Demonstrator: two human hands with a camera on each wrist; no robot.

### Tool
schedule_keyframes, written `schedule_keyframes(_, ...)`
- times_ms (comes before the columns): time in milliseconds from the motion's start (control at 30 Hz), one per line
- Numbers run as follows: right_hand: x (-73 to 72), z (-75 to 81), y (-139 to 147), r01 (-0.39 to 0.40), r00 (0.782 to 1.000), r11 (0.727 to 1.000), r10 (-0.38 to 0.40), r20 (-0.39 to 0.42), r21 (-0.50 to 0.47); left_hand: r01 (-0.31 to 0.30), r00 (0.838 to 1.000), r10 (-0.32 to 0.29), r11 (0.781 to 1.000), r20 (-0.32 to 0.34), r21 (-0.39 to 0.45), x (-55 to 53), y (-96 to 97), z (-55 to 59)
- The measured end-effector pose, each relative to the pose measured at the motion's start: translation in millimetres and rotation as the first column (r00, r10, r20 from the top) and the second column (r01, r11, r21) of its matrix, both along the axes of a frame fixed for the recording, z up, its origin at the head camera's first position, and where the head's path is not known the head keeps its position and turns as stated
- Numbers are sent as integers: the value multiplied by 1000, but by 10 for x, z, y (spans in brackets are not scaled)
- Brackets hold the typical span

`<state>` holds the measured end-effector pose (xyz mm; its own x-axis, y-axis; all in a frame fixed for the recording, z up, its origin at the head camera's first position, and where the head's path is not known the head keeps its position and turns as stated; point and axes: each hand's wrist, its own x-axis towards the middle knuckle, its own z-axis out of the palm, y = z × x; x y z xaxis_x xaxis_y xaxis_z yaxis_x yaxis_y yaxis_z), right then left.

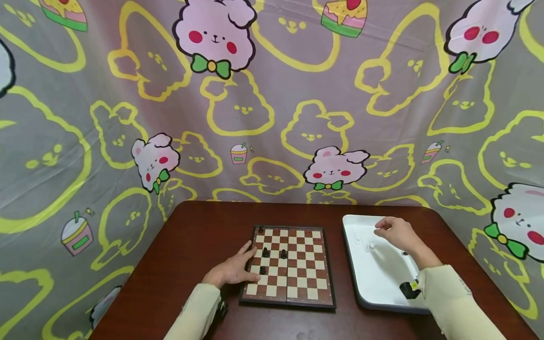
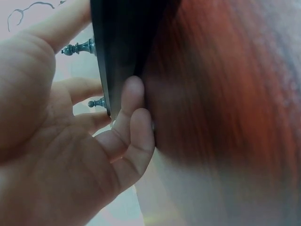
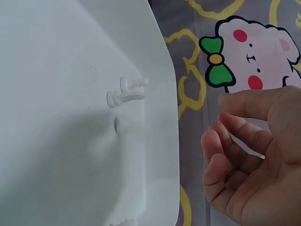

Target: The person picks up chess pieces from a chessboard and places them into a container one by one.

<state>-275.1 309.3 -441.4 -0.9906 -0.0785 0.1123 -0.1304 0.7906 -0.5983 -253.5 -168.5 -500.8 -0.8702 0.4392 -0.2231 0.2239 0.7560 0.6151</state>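
My left hand [image 1: 233, 270] rests at the left edge of a folding chessboard [image 1: 308, 296]. Its thumb lies over the squares, and in the left wrist view two fingers lie along the board's dark side. Several black chess pieces stand on the board's left half, among them one near the middle line [image 1: 283, 254] and one beside my thumb [image 1: 262, 270]. My right hand [image 1: 398, 233] hovers over a white tray [image 1: 374, 288], fingers loosely bent, thumb and index tips close together with nothing visible between them. White chess pieces [image 3: 124, 97] lie in the tray.
A dark brown table [image 1: 191, 236] carries the board and, to its right, the tray. A small dark piece [image 1: 404, 253] shows in the tray by my right wrist. A patterned curtain [image 1: 272, 118] hangs behind the table and along both sides.
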Motion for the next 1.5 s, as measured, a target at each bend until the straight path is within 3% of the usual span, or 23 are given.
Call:
schedule_keyframes(200,3,-4,-71,-11,1000,1000,11,-4,-17,-7,1000,7,1000,19,4,11,22,7)
schedule_keyframes(433,-19,6,-337,-54,994,998,51,-95,-25,-12,1000,13,1000,18,-3,-10,15,10)
schedule_keyframes(800,35,-59,-1221,-130,991,982,133,12,-134,2,1000,-2,1000,6,3,-22,-5,31)
schedule_keyframes(1033,121,-184,-1754,-215,970,961,231,75,-177,0,1000,0,1000,-8,-6,-13,6,26)
schedule_keyframes(1200,83,-294,-1960,-293,947,941,310,86,-170,-4,1000,4,1000,-1,-11,-18,24,17)
schedule_keyframes(1500,-12,-462,-2112,-344,923,912,373,100,-222,-14,1000,14,1000,7,-13,-2,19,8)
